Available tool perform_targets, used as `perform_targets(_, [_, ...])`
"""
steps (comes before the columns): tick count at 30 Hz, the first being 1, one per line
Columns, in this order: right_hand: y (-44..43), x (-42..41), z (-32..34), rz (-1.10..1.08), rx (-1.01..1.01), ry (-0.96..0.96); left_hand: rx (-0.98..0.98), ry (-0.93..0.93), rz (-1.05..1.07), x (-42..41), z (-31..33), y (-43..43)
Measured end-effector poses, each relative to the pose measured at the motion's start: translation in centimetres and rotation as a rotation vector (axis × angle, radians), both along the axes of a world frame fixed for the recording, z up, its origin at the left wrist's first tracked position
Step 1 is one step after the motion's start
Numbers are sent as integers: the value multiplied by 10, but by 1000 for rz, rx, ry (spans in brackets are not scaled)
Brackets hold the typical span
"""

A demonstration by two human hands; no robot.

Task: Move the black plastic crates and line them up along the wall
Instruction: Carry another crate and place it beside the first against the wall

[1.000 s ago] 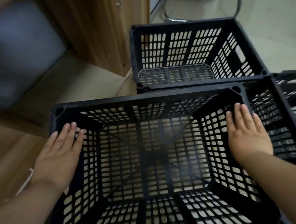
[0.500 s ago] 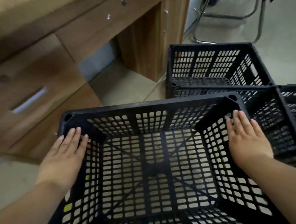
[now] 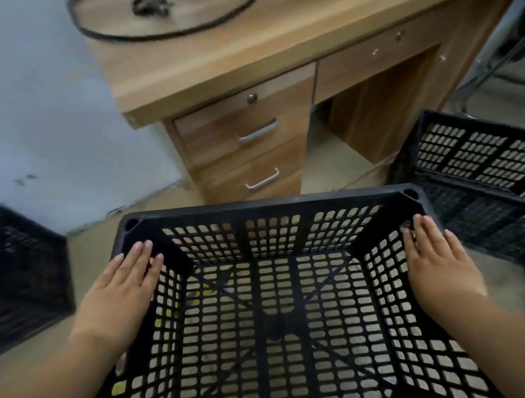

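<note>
Black plastic crate (image 3: 261,306) is held at centre view, approx. over the floor (image 3: 89,258) in front of the desk (image 3: 246,61), near the wall (image 3: 35,120). Left hand (image 3: 119,293) and right hand (image 3: 437,268) press flat on opposite side rims; visible fingers (image 3: 141,252) extended, not curled, thumbs hidden, so grip is by palm pressure w/ both hands. One crate at left (image 3: 23,275) sits near the wall. Crates at right (image 3: 480,167) lie clustered, well apart from it. Status est.: early; held crate not yet placed, right group still to move.
</note>
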State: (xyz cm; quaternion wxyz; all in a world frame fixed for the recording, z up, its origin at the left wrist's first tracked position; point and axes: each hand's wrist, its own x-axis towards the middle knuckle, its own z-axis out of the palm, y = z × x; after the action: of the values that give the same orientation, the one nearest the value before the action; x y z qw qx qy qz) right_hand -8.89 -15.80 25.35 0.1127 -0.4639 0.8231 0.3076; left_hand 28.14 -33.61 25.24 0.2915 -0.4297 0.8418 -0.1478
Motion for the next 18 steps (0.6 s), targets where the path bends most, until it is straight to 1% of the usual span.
perform_targets(8, [-95, 124, 11, 169, 10, -5, -14, -32, 131, 145, 6, -42])
perform_targets(13, [-148, 204, 7, 206, 36, -27, -3, -47, 195, 233, 4, -84])
perform_targets(18, [-200, 270, -4, 210, 69, -56, 14, -65, 203, 305, 0, -132])
